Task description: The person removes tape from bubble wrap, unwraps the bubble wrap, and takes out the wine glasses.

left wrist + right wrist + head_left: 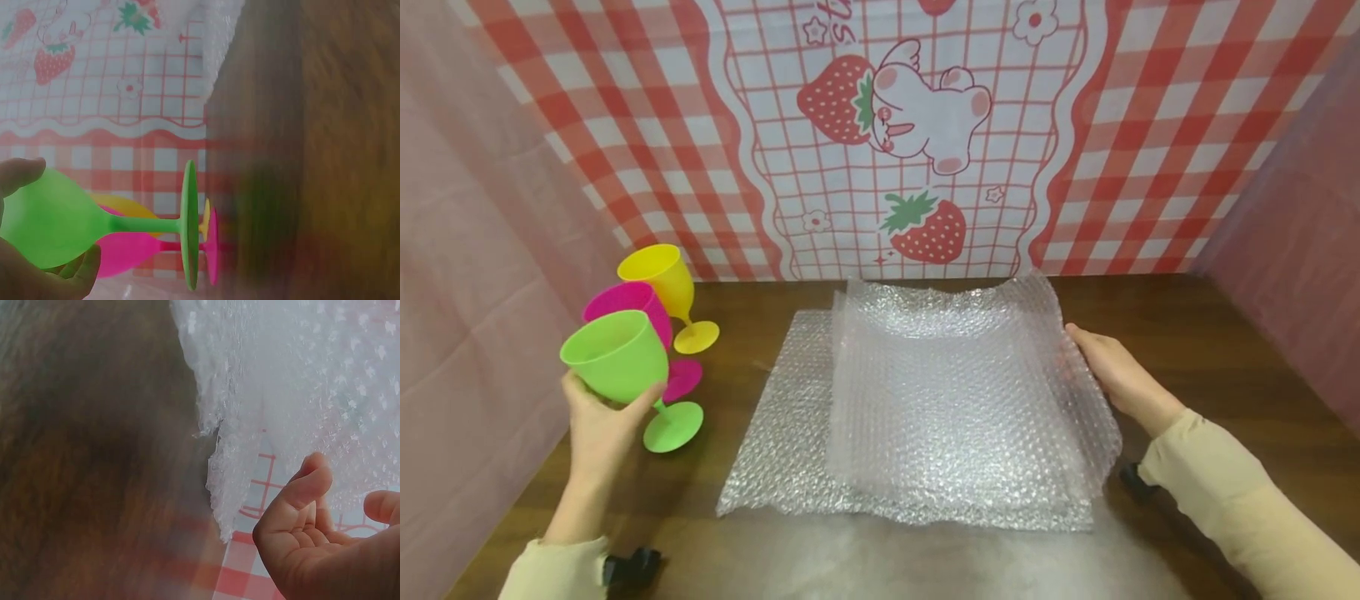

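My left hand grips the bowl of a green plastic goblet, thumb on one side and fingers on the other. The left wrist view shows the green goblet's foot raised off the table. Just behind it stand a pink goblet, partly hidden, and a yellow goblet. At the right edge of a clear bubble wrap sheet is my right hand. Its fingers are loosely bent, with a gap between them and the thumb; whether they touch the wrap is unclear.
Beneath the raised, curling top sheet lies another bubble wrap layer, flat on the brown wooden table. A red checked cloth with strawberries hangs behind. Pink curtains stand at both sides.
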### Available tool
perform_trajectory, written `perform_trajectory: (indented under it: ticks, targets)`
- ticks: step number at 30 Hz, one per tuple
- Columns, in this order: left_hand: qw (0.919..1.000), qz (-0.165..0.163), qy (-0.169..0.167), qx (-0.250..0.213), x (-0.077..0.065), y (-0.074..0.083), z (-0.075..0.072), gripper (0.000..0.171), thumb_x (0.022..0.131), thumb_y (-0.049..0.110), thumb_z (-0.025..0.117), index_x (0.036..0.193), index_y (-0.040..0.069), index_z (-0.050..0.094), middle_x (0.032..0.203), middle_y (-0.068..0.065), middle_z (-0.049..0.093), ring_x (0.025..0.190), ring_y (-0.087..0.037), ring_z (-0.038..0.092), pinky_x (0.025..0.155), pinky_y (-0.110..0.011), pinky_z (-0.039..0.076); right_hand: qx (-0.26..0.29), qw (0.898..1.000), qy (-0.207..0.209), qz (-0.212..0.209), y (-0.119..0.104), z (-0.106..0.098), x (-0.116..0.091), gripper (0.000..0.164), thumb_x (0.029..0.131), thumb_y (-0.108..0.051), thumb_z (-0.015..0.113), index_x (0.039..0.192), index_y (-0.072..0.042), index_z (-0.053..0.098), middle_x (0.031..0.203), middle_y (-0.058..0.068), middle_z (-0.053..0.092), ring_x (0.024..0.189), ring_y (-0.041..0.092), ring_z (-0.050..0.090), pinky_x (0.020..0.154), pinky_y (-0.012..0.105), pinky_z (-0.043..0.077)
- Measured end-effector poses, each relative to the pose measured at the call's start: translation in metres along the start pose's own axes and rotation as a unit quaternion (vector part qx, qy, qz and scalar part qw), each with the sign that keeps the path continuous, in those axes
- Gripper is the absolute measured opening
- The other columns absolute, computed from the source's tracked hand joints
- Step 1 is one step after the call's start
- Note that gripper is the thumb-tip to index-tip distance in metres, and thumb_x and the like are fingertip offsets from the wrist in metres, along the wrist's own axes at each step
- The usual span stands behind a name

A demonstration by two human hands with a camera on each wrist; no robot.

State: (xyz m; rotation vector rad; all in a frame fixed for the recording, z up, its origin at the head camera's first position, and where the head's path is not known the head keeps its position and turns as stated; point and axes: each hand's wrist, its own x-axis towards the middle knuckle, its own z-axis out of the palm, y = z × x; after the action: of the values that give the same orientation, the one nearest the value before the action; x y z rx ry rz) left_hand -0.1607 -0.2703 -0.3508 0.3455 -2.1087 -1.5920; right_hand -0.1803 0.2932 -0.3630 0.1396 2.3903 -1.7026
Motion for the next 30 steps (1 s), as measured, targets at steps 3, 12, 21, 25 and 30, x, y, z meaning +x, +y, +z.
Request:
perform_trajectory:
  ticks: [3,12,21,25,30]
  targets:
    - [0.9999,-0.01,0.006,0.004,0.0,-0.003,-0.007,0.08,0.069,0.001,0.073,0.129,0.018,0.023,0.11,0.008,0.037,0.094,-0.006,0.043,0.072,-0.007,0.04,0.014,1.0,0.005,0.005,0.001,0.0,0.0,0.069,0.094,-0.051,0.03,0.13,0.009,0.035,0.076,-0.016,0.058,0.069,-0.001,0.058,0.062,0.023,0.052]
    - [0.9981,-0.021,0.048,0.033,0.004,-0.01,-0.021,0.083,0.071,0.003,0.071,0.133,0.019,0.018,0.114,0.01,0.034,0.102,-0.004,0.039,0.097,-0.019,0.031,0.028,0.999,0.008,0.015,0.002,-0.003,0.0,0.048,0.094,-0.05,0.032,0.107,-0.007,0.047,0.072,-0.015,0.058,0.066,0.0,0.056,0.06,0.022,0.051]
    - [0.9971,-0.016,0.071,-0.021,0.006,-0.015,-0.022,0.095,0.066,-0.006,0.07,0.136,0.022,0.012,0.124,0.002,0.03,0.109,-0.01,0.038,0.1,-0.019,0.029,0.038,0.999,0.006,0.021,0.004,-0.003,-0.001,0.045,0.094,-0.049,0.033,0.106,-0.009,0.049,0.074,-0.015,0.058,0.067,-0.001,0.056,0.061,0.022,0.051]
    - [0.9964,0.03,0.076,-0.021,0.004,-0.007,-0.023,0.106,0.067,-0.004,0.071,0.14,0.021,-0.002,0.14,-0.006,0.017,0.125,-0.013,0.026,0.107,-0.017,0.017,0.018,1.0,0.005,0.021,0.007,-0.004,-0.001,0.064,0.094,-0.05,0.032,0.126,0.004,0.039,0.077,-0.016,0.057,0.07,0.0,0.056,0.063,0.025,0.052]
    - [0.9741,0.177,0.138,0.028,-0.007,0.021,-0.019,0.094,0.067,0.002,0.072,0.138,0.008,0.01,0.14,-0.008,0.013,0.13,-0.014,0.016,0.108,-0.017,0.012,0.008,0.999,0.025,0.02,0.005,-0.007,-0.002,0.053,0.095,-0.046,0.033,0.117,0.001,0.041,0.07,-0.016,0.052,0.062,-0.002,0.051,0.057,0.022,0.049]
